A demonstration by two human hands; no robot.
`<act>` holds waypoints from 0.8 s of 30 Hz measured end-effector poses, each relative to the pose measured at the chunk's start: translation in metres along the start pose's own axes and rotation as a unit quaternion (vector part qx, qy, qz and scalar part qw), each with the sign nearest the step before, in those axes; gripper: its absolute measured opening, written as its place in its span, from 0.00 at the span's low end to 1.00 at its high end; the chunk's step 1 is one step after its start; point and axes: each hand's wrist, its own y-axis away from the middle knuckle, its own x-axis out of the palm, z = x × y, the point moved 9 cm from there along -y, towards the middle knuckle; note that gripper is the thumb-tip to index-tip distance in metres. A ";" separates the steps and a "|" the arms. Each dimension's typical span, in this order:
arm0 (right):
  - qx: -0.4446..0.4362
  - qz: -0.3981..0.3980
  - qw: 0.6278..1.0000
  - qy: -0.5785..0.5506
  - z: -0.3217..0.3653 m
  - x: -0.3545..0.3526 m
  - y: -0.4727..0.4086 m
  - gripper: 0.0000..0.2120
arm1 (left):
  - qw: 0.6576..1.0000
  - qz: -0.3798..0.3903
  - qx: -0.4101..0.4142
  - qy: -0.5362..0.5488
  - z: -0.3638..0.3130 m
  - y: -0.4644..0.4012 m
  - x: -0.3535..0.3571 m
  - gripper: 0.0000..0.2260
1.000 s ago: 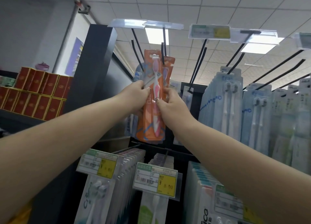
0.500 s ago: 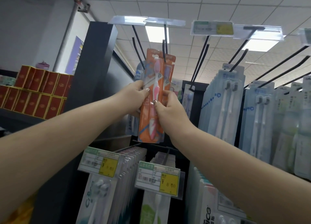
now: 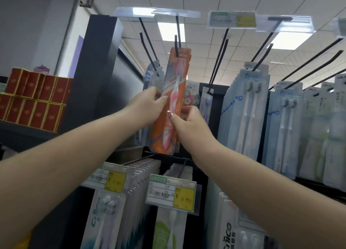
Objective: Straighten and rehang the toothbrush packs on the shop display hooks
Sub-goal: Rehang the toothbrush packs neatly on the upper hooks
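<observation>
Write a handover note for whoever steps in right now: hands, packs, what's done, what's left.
Left hand: pinches the left edge of the orange toothbrush pack at mid-height.
Right hand: grips the same pack's right edge, a little lower.
The pack is raised with its top at the tip of a black display hook; whether the hook is through the hang hole cannot be told.
A blue pack hangs on the hook to the left. The pale blue packs to the right hang in even rows.
Done: the pack is lifted and lined up with the hook.
Left: seat it, push it back, let go, check its neighbours.
</observation>
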 end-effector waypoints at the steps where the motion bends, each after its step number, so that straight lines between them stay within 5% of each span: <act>1: 0.009 0.009 1.000 0.000 -0.002 -0.001 0.002 0.17 | 0.999 -0.013 0.007 -0.037 -0.001 0.004 -0.001 0.11; 7: 0.001 0.023 1.000 0.015 0.006 -0.021 0.019 0.20 | 0.959 -0.113 0.099 -0.242 -0.028 0.034 -0.003 0.24; 13: -0.012 0.012 0.998 0.056 0.009 -0.052 0.031 0.23 | 0.940 -0.112 0.205 -0.247 -0.071 0.054 0.022 0.25; 24: 0.017 -0.025 0.992 0.120 0.000 -0.137 0.054 0.27 | 0.932 -0.033 0.284 -0.221 -0.120 0.066 0.091 0.25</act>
